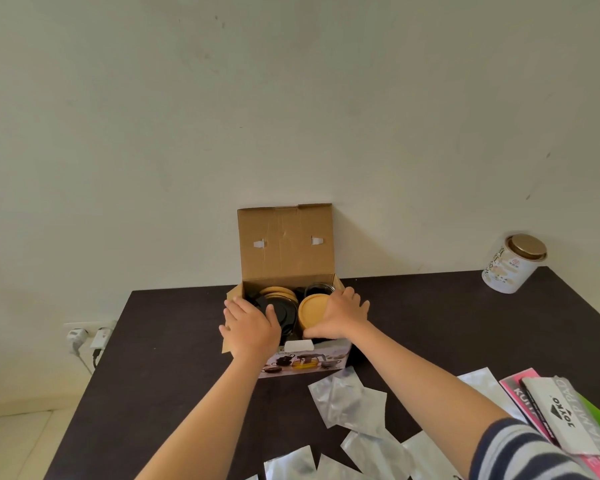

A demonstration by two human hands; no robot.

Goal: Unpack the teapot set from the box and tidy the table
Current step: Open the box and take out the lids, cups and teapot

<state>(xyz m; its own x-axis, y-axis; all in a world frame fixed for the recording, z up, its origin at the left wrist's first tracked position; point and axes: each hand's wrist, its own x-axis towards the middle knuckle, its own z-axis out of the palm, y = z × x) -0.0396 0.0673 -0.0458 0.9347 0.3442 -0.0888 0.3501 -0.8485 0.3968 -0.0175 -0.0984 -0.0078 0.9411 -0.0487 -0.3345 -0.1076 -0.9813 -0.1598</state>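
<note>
Two bare hands reach into an open brown cardboard box (286, 244) that stands at the far edge of the dark brown table (174, 344), its lid flap upright against the pale wall. The left hand (250, 327) lies with relaxed, spread fingers on the box's left side, its thumb over a glossy black round piece (284, 311) inside; whether it grasps anything cannot be told. The right hand (340, 315) curls over the box's right side, its thumb and fingers around a round tan wooden lid (310, 308). Behind these, a stack of tan wooden discs (278, 292) and a dark glass cup (319, 289) sit in the box. A printed picture of the teapot set shows on the box's near face.

Several silver foil pouches (349, 400) lie scattered near the table's near edge. A pink and white stamp pad package (555, 410) lies at the near right corner, and a white tin with a gold lid (511, 265) stands at the far right corner.
</note>
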